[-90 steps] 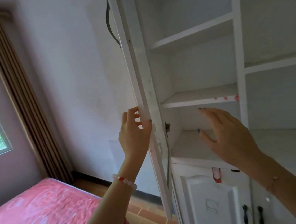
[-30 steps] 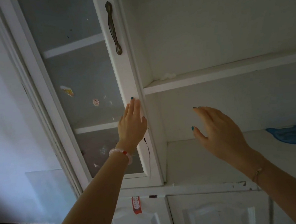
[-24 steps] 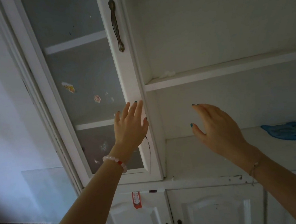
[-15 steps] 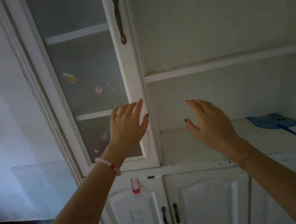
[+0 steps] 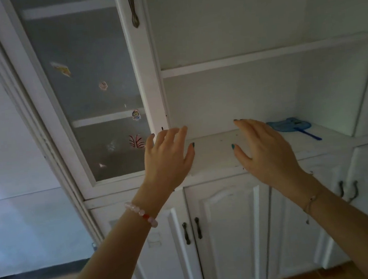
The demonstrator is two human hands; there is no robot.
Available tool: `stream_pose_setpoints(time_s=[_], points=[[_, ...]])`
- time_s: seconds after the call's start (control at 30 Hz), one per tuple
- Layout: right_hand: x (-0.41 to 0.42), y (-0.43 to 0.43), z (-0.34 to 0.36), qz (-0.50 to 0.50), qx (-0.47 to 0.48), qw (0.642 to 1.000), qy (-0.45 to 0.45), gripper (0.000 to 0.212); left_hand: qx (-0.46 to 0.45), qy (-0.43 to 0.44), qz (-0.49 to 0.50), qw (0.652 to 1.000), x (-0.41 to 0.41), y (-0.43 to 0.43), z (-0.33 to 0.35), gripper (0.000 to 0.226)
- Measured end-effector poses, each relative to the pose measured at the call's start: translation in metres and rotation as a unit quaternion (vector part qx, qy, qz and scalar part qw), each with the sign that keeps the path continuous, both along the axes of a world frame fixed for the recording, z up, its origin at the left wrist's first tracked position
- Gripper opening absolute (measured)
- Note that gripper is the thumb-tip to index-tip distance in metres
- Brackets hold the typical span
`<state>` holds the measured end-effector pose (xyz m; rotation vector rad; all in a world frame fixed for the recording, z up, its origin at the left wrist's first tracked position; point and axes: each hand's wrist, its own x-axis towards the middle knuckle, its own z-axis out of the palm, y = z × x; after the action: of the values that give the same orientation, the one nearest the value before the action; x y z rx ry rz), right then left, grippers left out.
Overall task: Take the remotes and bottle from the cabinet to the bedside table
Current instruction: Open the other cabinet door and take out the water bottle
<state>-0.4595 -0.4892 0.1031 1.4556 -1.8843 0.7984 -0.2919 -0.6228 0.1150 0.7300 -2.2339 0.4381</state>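
The white wooden cabinet (image 5: 220, 104) stands open-fronted in its middle bay. The lower shelf (image 5: 213, 152) carries only a flat blue plastic swatter-shaped thing (image 5: 289, 125) towards its right end, and the upper shelf (image 5: 260, 56) shows nothing from this low angle. To the left, the frosted glass door (image 5: 98, 96), dotted with small stickers, is shut, where three seconds ago the left hand held its edge with the door swung out. Half a second ago that hand was raised in front of the door frame; now the left hand (image 5: 167, 161) sits lower and further right, in front of the lower shelf's front corner. The right hand (image 5: 263, 152) has barely shifted. More of the panelled lower doors (image 5: 229, 225) shows than before. On both hands the fingers are spread and loosely bent, holding nothing, palms turned towards the shelf. Where the remotes and bottle lie I cannot tell from here; the blue thing rests just beyond the right fingers (image 5: 242, 124), apart from them.
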Motion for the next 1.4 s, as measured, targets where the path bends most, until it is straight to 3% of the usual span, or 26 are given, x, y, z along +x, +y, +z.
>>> stream_pose_setpoints(time_s=[0.53, 0.9, 1.4], points=[[-0.021, 0.111, -0.009, -0.138, 0.031, 0.99, 0.003, 0.054, 0.024, 0.008, -0.121, 0.992, -0.056, 0.073, -0.019, 0.045], [-0.105, 0.251, -0.021, -0.239, 0.056, 0.969, -0.039, 0.053, 0.028, 0.008, -0.187, 0.982, -0.156, 0.167, -0.031, 0.047], [-0.223, 0.39, -0.035, -0.257, 0.036, 0.964, -0.058, 0.053, 0.038, -0.042, -0.221, 0.974, -0.296, 0.308, -0.04, 0.05]])
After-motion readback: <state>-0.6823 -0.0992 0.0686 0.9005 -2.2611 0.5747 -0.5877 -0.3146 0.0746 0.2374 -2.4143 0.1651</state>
